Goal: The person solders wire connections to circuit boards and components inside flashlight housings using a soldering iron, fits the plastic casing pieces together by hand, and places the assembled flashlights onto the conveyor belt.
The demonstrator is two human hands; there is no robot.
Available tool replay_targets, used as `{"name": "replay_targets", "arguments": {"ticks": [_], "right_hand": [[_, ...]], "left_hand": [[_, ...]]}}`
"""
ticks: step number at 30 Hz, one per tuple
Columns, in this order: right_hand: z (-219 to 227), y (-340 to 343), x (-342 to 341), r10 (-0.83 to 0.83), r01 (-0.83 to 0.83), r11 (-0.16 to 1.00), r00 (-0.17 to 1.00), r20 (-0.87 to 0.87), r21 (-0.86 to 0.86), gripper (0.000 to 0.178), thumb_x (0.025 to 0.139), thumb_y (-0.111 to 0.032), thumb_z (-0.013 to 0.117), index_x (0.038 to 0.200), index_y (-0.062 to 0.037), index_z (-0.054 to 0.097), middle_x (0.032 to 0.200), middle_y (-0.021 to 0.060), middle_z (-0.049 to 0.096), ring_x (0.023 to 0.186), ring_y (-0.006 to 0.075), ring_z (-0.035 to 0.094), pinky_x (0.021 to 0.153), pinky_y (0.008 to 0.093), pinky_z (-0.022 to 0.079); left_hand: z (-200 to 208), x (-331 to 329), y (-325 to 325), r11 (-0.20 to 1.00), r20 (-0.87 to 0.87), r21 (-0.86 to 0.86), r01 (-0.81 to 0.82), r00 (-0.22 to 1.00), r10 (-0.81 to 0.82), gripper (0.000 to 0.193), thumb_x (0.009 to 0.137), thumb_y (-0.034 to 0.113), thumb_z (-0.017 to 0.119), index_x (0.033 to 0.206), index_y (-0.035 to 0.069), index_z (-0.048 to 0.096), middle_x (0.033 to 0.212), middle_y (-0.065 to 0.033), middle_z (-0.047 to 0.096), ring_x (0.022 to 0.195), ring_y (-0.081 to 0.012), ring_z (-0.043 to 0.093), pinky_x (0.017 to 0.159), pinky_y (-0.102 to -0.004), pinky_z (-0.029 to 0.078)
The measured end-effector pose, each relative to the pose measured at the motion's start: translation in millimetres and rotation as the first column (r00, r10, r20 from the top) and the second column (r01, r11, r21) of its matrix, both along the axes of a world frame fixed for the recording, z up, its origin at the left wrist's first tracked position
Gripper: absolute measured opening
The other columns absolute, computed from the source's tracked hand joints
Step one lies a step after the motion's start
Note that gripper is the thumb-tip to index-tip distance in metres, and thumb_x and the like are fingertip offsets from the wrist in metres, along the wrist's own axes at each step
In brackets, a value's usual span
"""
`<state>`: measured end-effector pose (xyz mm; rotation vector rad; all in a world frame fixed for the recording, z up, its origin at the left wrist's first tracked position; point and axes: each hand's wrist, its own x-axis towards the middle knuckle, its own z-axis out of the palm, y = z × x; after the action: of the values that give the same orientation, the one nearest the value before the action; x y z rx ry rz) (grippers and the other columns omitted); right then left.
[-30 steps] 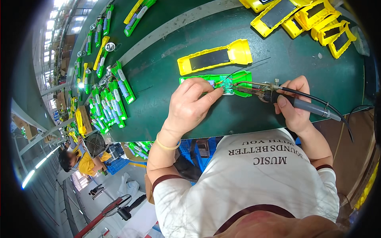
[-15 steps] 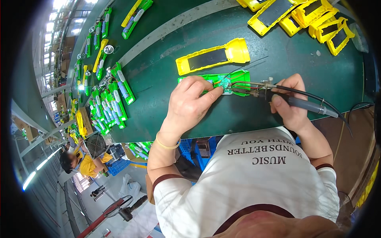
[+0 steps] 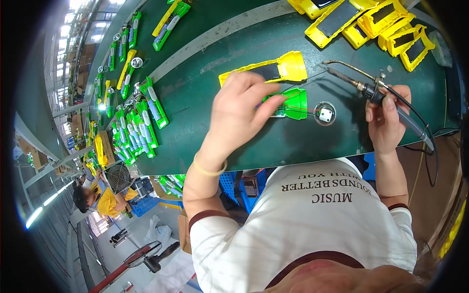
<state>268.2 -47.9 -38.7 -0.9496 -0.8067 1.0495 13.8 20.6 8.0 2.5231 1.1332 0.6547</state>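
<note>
My right hand (image 3: 388, 119) grips a soldering iron (image 3: 410, 122) with a thin metal tube fixed alongside. Its tip is raised over the table, up and left of the hand. My left hand (image 3: 242, 105), slightly blurred, is closed, thumb and forefinger near each other above a green flashlight housing half (image 3: 295, 105). What they pinch, if anything, I cannot make out; the hand hides most of the housing. Red and dark wires run from it to a round lamp head (image 3: 325, 114) with a white centre. Behind lies a yellow housing half (image 3: 291, 66), partly covered by my left hand.
Several yellow housings (image 3: 337, 19) are heaped at the far right. Many green housings with cells (image 3: 139, 129) crowd the left side, near a grey raised strip (image 3: 195, 46). A black cable (image 3: 435, 166) hangs at the right edge. Another person (image 3: 105, 198) sits at far left.
My right hand has drawn the soldering iron up and right, off the green housing, uncovering the lamp head. My left hand has risen and moved slightly right.
</note>
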Motion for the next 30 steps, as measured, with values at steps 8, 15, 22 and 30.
{"name": "replay_targets", "arguments": {"ticks": [8, 15, 22, 30], "right_hand": [[-6.1, 0.2, 2.4, -0.037, 0.037, 0.999, 0.998, -0.043, -0.003, 0.023, 0.084, -0.017, 0.056, 0.09, -0.0058, 0.037, 0.069, 0.0076, 0.049, 0.05, 0.0115, 0.047, 0.045, 0.0196, 0.037], [-5.1, 1.9, 4.2, 0.015, -0.015, 1.0, 0.997, -0.076, -0.001, 0.024, 0.084, -0.018, 0.056, 0.09, -0.0059, 0.036, 0.069, 0.0081, 0.049, 0.048, 0.0112, 0.046, 0.045, 0.0197, 0.037], [-10.2, 1.3, 2.5, 0.054, -0.054, 0.999, 0.997, -0.048, 0.007, 0.023, 0.083, -0.017, 0.056, 0.089, -0.0059, 0.036, 0.071, 0.008, 0.047, 0.047, 0.0105, 0.044, 0.045, 0.0204, 0.038], [-8.0, 2.3, -8.8, 0.232, -0.227, 0.967, 0.972, 0.037, -0.113, 0.023, 0.081, -0.01, 0.057, 0.087, -0.0063, 0.035, 0.079, 0.0077, 0.049, 0.053, 0.009, 0.046, 0.048, 0.021, 0.04]], "left_hand": [[-8.7, 17.3, 3.2, 0.866, 0.233, -0.485, -0.118, 0.937, 0.258, 0.009, 0.074, 0.002, 0.059, 0.083, 0.003, 0.056, 0.07, -0.0059, 0.057, 0.062, -0.0145, 0.056, 0.058, -0.0274, 0.045], [-31.4, 23.2, -7.9, 0.995, 0.046, -0.087, -0.049, 0.998, 0.053, 0.011, 0.071, 0.004, 0.063, 0.079, 0.005, 0.055, 0.069, -0.0089, 0.051, 0.066, -0.0273, 0.049, 0.061, -0.035, 0.039], [-38.7, 13.4, 6.7, 0.975, 0.08, 0.078, -0.208, 0.976, 0.202, 0.008, 0.073, 0.004, 0.06, 0.08, 0.003, 0.055, 0.072, -0.0119, 0.053, 0.068, -0.03, 0.051, 0.062, -0.0377, 0.042], [-27.5, 2.0, 6.9, 0.988, -0.021, -0.154, -0.029, 0.999, 0.026, 0.007, 0.07, 0.006, 0.064, 0.076, 0.006, 0.061, 0.07, -0.007, 0.058, 0.066, -0.0232, 0.057, 0.059, -0.0315, 0.045]]}}
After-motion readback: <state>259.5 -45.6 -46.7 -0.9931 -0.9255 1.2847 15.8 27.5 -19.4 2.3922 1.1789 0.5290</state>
